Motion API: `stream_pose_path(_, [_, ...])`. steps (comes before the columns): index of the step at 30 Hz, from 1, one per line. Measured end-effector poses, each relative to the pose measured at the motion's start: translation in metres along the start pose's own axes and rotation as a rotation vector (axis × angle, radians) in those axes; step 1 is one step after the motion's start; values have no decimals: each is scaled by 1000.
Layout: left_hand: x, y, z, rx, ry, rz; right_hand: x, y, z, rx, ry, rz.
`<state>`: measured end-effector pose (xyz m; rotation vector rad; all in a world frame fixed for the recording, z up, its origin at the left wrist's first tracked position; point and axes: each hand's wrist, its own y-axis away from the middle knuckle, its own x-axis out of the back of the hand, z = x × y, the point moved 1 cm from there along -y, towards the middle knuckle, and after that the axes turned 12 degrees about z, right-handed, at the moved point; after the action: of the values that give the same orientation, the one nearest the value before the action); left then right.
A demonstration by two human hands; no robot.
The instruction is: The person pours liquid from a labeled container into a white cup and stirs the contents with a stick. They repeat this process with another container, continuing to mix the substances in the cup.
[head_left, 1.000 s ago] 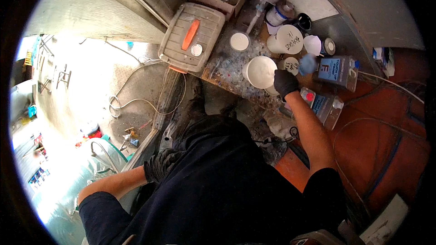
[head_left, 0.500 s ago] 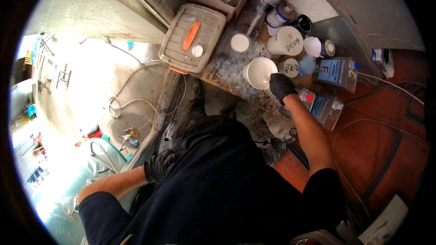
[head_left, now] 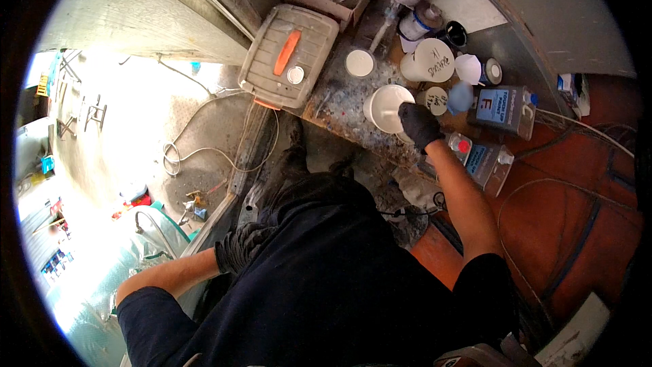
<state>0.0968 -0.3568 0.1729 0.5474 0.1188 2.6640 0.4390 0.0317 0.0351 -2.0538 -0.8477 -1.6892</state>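
My right hand (head_left: pixel 421 126), in a black glove, is closed at the right rim of a white plastic tub (head_left: pixel 371 113). Its fingers pinch a pale stirring stick (head_left: pixel 392 111) that reaches into the whitish contents; the glove hides the stick's upper end. The tub stands at the near edge of a paint-stained bench (head_left: pixel 333 105). Gloved in black too, my left hand (head_left: pixel 243 247) lies against my dark clothing at the hip. Its fingers rest loosely along the cloth and it holds nothing that I can see.
Lidded white tubs (head_left: pixel 432 61), a round white lid (head_left: pixel 359 63) and metal cans (head_left: pixel 501 110) crowd the bench. A grey storage box (head_left: pixel 314 47) with an orange handle stands left, before a cardboard box (head_left: pixel 326 1). Cables (head_left: pixel 178 146) trail over the floor.
My right hand has shifted slightly left and up over the tub, and the stick has moved within it. My left hand stays where it was.
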Motion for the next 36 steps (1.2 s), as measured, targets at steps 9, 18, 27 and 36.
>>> stream_pose_path(9, [-2, 10, -6, -207, -227, 71, -21, 16, 16, -121, 105, -105])
stream_pose_path(18, [-14, 17, -20, -187, -189, 81, -1, 1, 19, -181, 116, 35])
stream_pose_path(27, [-2, 6, -4, -193, -164, 118, 8, -16, 15, -219, 38, 162])
stream_pose_path(36, [3, 2, 1, -228, -176, 125, -7, -8, 9, -88, -9, -46])
